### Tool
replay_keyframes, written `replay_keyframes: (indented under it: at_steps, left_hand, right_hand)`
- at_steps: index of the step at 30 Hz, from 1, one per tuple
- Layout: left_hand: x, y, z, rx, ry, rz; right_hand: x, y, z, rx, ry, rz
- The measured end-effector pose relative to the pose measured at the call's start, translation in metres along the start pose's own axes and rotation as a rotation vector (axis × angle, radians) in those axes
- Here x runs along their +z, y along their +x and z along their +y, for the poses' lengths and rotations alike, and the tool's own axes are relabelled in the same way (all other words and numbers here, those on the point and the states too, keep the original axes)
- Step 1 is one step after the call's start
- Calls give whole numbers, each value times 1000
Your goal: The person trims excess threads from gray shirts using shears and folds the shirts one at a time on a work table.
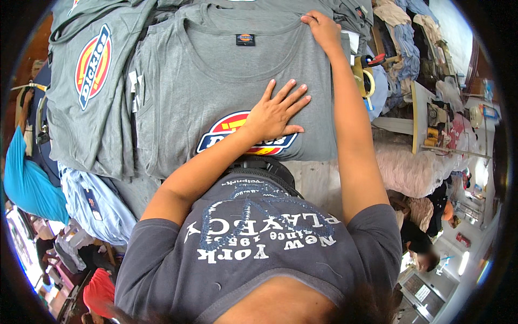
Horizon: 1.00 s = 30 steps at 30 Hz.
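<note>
A grey T-shirt (183,102) lies flat in front of me, its wide neckline at the far end and a red, yellow and blue printed badge near its close edge. Spread flat on its chest is my left hand (276,112), fingers apart, its wrist and forearm partly covering the print. My right hand (325,31) is at the far right shoulder of the shirt, thumb and forefinger pinching the cloth beside the neckline. A small dark label (245,40) shows inside the neck.
More grey T-shirts (89,124) are piled at the left and far side. Tape rolls (368,83) sit just right of the shirt. A light blue garment (97,208) hangs at the lower left. Bundled pinkish cloth (407,167) lies at the right. Other people are around the room.
</note>
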State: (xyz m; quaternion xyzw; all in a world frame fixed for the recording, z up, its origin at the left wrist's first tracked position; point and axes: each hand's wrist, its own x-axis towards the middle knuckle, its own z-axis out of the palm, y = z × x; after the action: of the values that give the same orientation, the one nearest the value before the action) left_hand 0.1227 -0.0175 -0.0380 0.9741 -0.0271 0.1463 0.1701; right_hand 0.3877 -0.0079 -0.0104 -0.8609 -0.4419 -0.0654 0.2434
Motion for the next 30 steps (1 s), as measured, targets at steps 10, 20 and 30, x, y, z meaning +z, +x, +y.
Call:
replay_keyframes:
  at_steps: [10, 20, 30]
  left_hand:
    - [3, -1, -3, 14, 0, -29]
    - [1, 2, -12, 78, -28, -14]
    - [-129, -17, -215, -312, 505, 367]
  right_hand:
    - [32, 23, 21, 130, 12, 37]
    - [26, 18, 5, -43, -167, -27]
    - [7, 1, -4, -113, 88, 126]
